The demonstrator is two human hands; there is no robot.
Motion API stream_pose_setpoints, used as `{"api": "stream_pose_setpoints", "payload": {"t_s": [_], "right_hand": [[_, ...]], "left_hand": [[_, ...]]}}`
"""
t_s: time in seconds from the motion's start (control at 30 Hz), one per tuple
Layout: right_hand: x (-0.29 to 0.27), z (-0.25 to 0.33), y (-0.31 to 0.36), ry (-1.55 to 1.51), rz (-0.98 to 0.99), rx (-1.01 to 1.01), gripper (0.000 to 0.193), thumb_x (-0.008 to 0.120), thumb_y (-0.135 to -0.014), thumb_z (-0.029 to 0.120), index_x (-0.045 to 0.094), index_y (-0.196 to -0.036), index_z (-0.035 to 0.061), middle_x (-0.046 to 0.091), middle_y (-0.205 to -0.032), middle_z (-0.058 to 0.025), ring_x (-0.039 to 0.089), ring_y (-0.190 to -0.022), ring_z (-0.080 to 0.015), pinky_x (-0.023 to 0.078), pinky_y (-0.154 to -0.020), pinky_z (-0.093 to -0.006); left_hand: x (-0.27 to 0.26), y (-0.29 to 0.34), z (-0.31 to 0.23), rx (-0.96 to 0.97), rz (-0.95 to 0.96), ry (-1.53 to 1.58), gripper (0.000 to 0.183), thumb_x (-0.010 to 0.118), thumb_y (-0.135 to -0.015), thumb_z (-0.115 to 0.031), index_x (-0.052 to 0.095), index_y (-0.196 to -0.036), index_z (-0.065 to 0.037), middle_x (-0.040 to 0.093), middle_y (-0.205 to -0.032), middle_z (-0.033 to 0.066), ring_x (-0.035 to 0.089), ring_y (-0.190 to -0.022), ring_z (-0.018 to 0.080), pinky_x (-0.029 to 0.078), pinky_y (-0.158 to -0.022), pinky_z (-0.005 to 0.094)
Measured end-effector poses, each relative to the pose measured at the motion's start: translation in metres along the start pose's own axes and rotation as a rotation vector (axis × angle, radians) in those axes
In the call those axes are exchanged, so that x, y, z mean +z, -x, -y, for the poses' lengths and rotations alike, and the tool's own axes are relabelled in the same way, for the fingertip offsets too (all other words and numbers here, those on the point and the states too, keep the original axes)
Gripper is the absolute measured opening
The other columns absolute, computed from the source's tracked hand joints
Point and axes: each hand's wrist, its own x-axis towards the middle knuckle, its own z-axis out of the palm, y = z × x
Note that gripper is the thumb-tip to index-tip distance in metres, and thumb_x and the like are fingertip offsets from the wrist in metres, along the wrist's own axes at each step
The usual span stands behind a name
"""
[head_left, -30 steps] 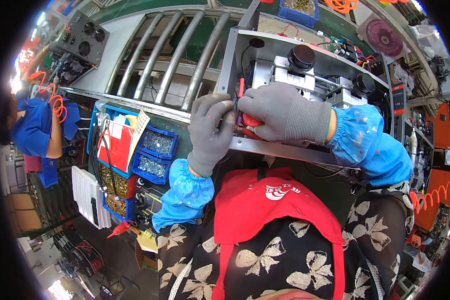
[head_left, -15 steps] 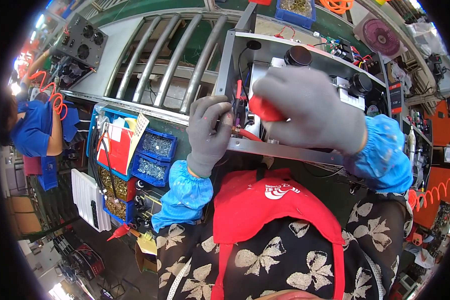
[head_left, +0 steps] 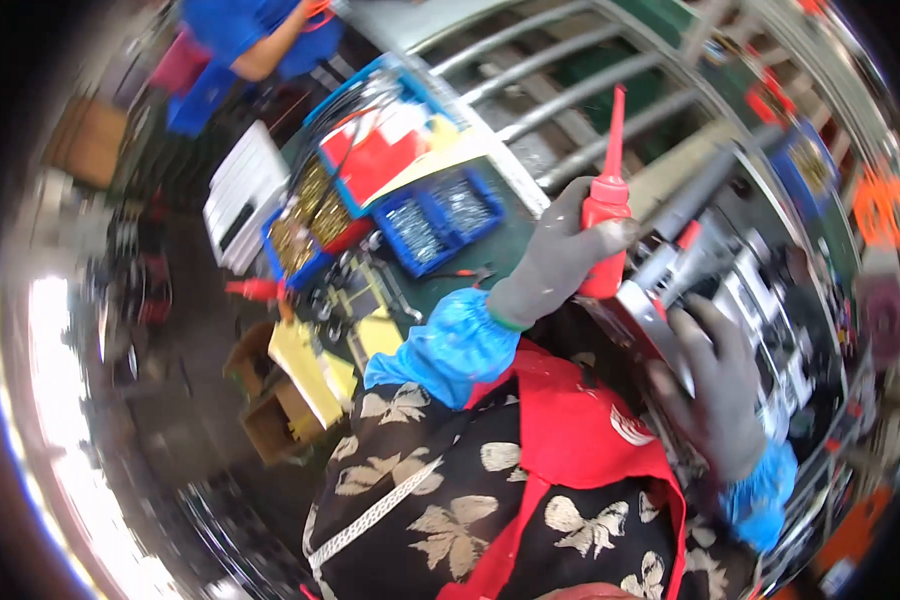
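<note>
In my gloved left hand (head_left: pixel 555 258) I hold a red squeeze bottle (head_left: pixel 604 215), its long thin nozzle pointing up and away from me. Thumb and fingers are closed around its body, above the near left corner of a metal housing (head_left: pixel 642 325). My gloved right hand (head_left: pixel 715 395) is over the near side of that housing, fingers apart, with nothing visible in it. Whether its fingertips touch the metal I cannot tell because of blur. White and silver parts (head_left: pixel 755 305) sit inside the housing, partly hidden by the right hand.
To the left are blue bins of silver fasteners (head_left: pixel 413 232), brass pieces (head_left: pixel 292 240), and a blue tray with red and yellow sheets (head_left: pixel 375 155). Metal rollers (head_left: pixel 560 105) run beyond. A white box (head_left: pixel 247 195) lies farther left. A person in blue (head_left: pixel 240 35) is at upper left.
The red bottle has passed from my right hand to my left. My right hand has opened and moved lower. The whole view has swung, bringing the bins nearer the middle.
</note>
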Motion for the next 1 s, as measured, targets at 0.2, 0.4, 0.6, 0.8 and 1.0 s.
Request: {"api": "stream_pose_setpoints", "payload": {"t_s": [0.2,0.4,0.6,0.8,1.0], "right_hand": [[0.041,-0.003,0.04,-0.014,0.053,0.174,0.049,0.066,-0.087,0.014,0.049,-0.129,-0.0051,0.057,-0.114,-0.0245,0.059,-0.1,-0.0399,0.048,-0.085,-0.0438],[0.059,-0.008,0.038,0.021,0.042,0.201,0.051,0.068,-0.085,0.014,0.051,-0.13,-0.0033,0.058,-0.108,-0.0223,0.057,-0.094,-0.0391,0.047,-0.081,-0.0451],[0.061,-0.006,0.038,0.027,-0.025,0.243,0.05,0.068,-0.085,0.014,0.052,-0.129,-0.0041,0.058,-0.105,-0.0225,0.058,-0.091,-0.0391,0.047,-0.08,-0.0451],[0.066,-0.005,0.039,0.05,-0.014,0.314,0.051,0.071,-0.079,0.015,0.054,-0.124,-0.0031,0.058,-0.105,-0.0217,0.058,-0.093,-0.0392,0.048,-0.082,-0.0452],[0.067,0.002,0.043,0.123,-0.02,0.414,0.053,0.073,-0.076,0.019,0.057,-0.123,-0.0003,0.059,-0.106,-0.0206,0.059,-0.092,-0.0382,0.049,-0.08,-0.0448]], "left_hand": [[-0.135,-0.017,0.129,-0.237,-0.304,-1.485,0.053,0.069,-0.082,-0.042,0.055,-0.122,-0.009,0.063,-0.107,0.0174,0.062,-0.099,0.0334,0.049,-0.086,0.0447],[-0.178,0.011,0.158,0.28,-0.415,-1.603,0.038,0.066,-0.083,-0.031,0.06,-0.114,-0.009,0.063,-0.106,0.0109,0.06,-0.1,0.0305,0.045,-0.089,0.0462],[-0.316,0.037,0.044,0.341,-1.059,-1.381,0.02,0.058,-0.088,-0.02,0.067,-0.099,-0.006,0.066,-0.096,0.0176,0.063,-0.093,0.0375,0.05,-0.08,0.0479],[-0.472,0.077,0.031,-0.334,-0.868,-1.758,0.041,0.061,-0.082,-0.029,0.064,-0.119,-0.011,0.065,-0.112,0.0198,0.063,-0.106,0.0373,0.05,-0.094,0.0472],[-0.483,0.039,0.006,-0.602,-0.589,-1.758,0.062,0.066,-0.078,-0.03,0.049,-0.136,-0.015,0.057,-0.131,0.0187,0.055,-0.122,0.0362,0.045,-0.103,0.0452]]}}
